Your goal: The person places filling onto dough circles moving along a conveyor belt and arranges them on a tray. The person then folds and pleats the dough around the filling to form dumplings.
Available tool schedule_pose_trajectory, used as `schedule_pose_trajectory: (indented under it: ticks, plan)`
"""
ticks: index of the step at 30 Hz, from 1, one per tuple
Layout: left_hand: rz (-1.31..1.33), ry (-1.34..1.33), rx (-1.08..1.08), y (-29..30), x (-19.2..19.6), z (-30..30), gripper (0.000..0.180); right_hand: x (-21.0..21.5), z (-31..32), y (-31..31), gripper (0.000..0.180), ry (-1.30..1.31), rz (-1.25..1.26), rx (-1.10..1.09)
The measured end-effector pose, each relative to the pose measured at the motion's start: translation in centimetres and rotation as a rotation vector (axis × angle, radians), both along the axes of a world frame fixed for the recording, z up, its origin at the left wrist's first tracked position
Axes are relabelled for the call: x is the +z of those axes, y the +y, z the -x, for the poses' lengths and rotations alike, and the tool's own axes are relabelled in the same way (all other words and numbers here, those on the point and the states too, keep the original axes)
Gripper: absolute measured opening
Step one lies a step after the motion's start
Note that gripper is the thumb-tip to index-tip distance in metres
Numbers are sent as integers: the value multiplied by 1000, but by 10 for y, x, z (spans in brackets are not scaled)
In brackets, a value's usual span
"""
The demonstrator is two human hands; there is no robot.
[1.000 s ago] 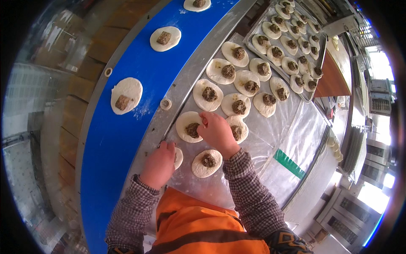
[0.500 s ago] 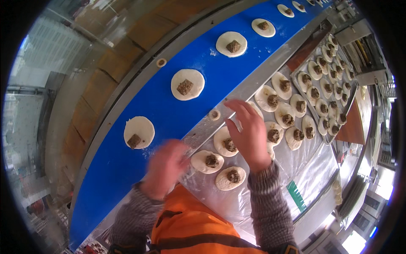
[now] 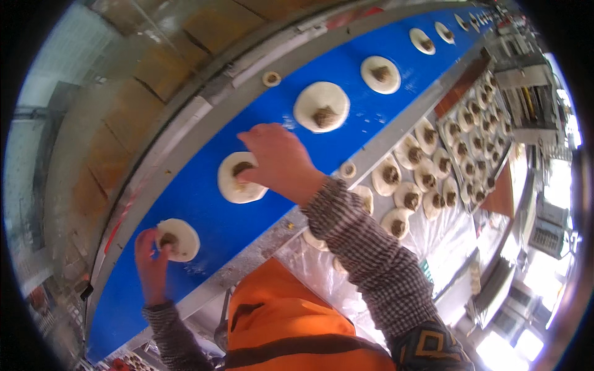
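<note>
Right hand: the right hand [image 3: 278,162], mid-frame, has left the tray rounds and now lies fingers-down on a filled dough round [image 3: 240,180]; not closed round it.
Left hand: the left hand [image 3: 150,261], lower left, has moved up to pinch the edge of another filled round [image 3: 177,239].
Belt: both rounds lie on the blue conveyor belt [image 3: 204,216].
Tray: the filled tray rounds [image 3: 408,199], right, are now untouched, so work has shifted to the belt.
</note>
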State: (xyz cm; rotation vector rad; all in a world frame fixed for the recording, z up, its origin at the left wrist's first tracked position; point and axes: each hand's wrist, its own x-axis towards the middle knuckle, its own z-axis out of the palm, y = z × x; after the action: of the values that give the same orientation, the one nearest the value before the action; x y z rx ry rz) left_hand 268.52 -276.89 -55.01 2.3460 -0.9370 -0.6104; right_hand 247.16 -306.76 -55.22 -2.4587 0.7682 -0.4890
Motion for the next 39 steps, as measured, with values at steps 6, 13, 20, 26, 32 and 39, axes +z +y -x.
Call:
schedule_pose_trajectory:
  ticks: [6,13,20,26,32,39]
  plan:
    - [-259,220,-63,48,0,-71,34,-13,-39,57,35,265,-212,194]
    - [-297,67,-110,61,41,-33,30,15,51,161,40,-245,-979,119]
    - [-316,772,-645,-44,65,130,50,38,266,206,56,-344,-1031,-607]
    - [-170,540,-1042,-97,-25,205,33,17,301,249,53,-780,-1335,-576]
    - [129,142,-884,-74,5,217,31,-6,265,250,53,106,-536,-725]
    - [75,-455,33,16,25,58,48,44,148,150,47,-127,-264,-255]
